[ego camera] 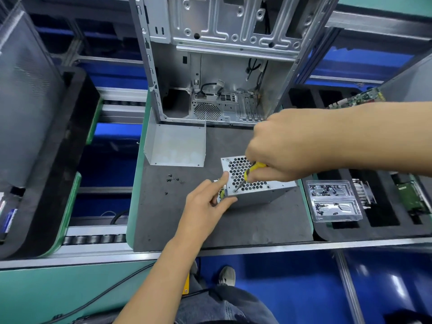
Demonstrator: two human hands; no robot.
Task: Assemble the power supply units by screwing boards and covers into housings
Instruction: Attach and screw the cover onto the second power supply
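On the dark mat (177, 220), in front of the open case (217, 73), the PSU (254, 183) sits with its honeycomb cover up — I judge I'm mid-way through driving a cover screw at its near-left corner. My right hand (287, 148) is curled tight round the yellow screwdriver (251, 170), tip on the screw. My left hand (205, 204) steadies the housing, forefinger and thumb pinching that corner. Next I need steady downward pressure, then another from the loose screws (174, 178) — and the spare cover (175, 146) waits behind.
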